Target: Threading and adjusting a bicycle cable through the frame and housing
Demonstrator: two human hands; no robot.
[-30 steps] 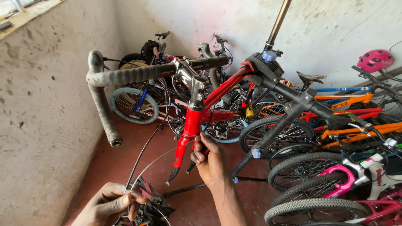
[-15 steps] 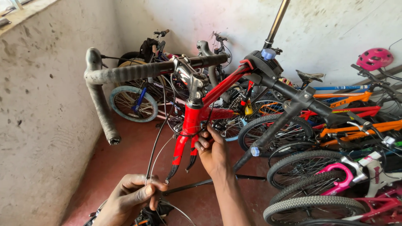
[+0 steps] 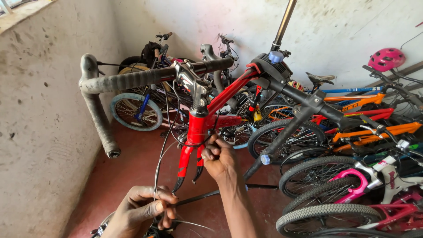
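Observation:
A red bicycle frame (image 3: 196,128) with grey-taped drop handlebars (image 3: 125,80) is clamped in a black repair stand (image 3: 304,103). No front wheel sits in its fork (image 3: 184,165). My right hand (image 3: 219,159) is closed on a thin cable right beside the fork crown. My left hand (image 3: 141,208), lower down, pinches a thin black cable (image 3: 159,158) that runs up toward the handlebars. Loose wire strands curl below my left hand.
A rough plaster wall (image 3: 39,123) stands close on the left. Several bicycles (image 3: 352,132) are packed along the back wall and the right side. A pink helmet (image 3: 386,58) hangs at the upper right. The floor (image 3: 132,172) is red.
My left hand has risen along the cable and now pinches it higher. My right hand stays at the fork crown. The view has shifted slightly.

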